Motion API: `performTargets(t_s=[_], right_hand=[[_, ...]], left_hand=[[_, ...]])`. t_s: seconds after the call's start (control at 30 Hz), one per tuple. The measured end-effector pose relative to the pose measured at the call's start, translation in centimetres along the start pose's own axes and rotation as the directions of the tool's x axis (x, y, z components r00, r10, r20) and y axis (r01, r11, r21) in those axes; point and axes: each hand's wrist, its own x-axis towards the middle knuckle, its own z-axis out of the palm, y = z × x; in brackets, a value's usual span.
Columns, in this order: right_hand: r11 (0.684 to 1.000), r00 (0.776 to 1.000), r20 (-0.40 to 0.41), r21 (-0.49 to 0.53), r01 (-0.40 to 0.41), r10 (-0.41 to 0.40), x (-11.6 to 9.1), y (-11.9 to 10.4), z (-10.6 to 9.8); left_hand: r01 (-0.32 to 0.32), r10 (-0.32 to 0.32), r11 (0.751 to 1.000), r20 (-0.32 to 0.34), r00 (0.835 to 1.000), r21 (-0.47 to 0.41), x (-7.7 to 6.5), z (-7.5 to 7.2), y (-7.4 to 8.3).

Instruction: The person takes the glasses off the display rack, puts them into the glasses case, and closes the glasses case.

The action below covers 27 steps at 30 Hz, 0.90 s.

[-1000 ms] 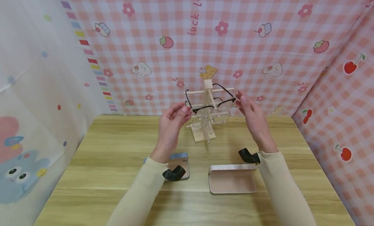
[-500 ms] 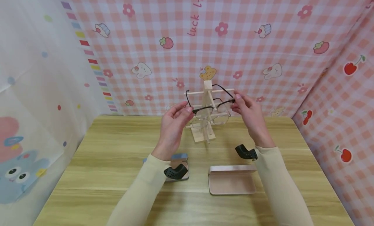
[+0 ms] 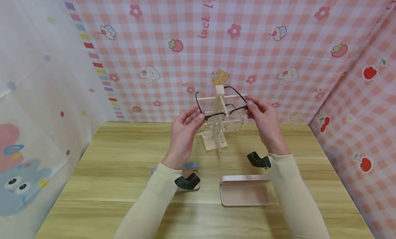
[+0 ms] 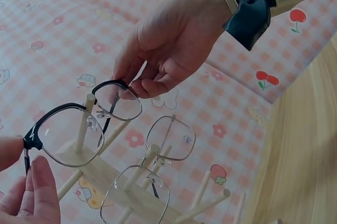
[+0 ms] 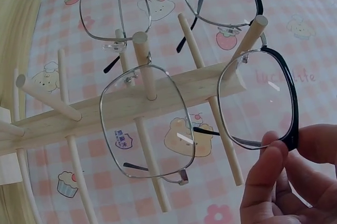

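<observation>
- the left hand [image 3: 183, 133] pinches one front corner of the black-rimmed glasses [image 3: 215, 115] between thumb and fingers.
- the right hand [image 3: 266, 124] pinches the opposite front corner the same way.
- between both hands, the glasses are at the top of the wooden stand [image 3: 209, 144], temples spread open and pointing away from the person; a peg [image 5: 251, 33] shows between the lenses, but i cannot tell whether the bridge touches it.
- just below the grip, thin-rimmed glasses [image 5: 101, 103] are on the same stand.
- nearer the person than the grip, a pale case [image 3: 245, 195] lies open on the wooden table [image 3: 123, 149].
- nearer than the left hand, a blue-lidded case [image 3: 190, 166] is partly hidden by that arm.
- beyond the grip hangs pink checked cloth [image 3: 185, 65].
</observation>
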Motion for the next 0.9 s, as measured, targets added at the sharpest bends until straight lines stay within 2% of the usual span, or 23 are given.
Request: performTargets(t_s=[0.27, 0.5, 0.7, 0.9], right_hand=[[0.995, 0.999, -0.004, 0.091, 0.033, -0.033, -0.1, -0.4, 0.2], [0.992, 0.997, -0.015, 0.093, 0.083, -0.081, -0.8, -0.7, -0.1], [0.984, 0.995, -0.011, 0.146, 0.101, -0.101, -1.7, -1.2, -0.3], [0.983, 0.994, -0.010, 0.149, 0.110, -0.110, -2.6, -1.8, -0.3]], left_hand=[[-0.014, 0.014, 1.000, -0.021, 1.000, -0.019, 0.0, 0.5, 0.3], [-0.024, 0.022, 0.998, -0.027, 0.999, -0.050, -0.3, 0.6, 0.3], [-0.031, 0.030, 0.997, -0.022, 0.999, -0.077, -0.8, 0.8, 0.6], [-0.071, 0.070, 0.996, -0.012, 0.997, -0.048, -1.1, 0.7, 0.9]])
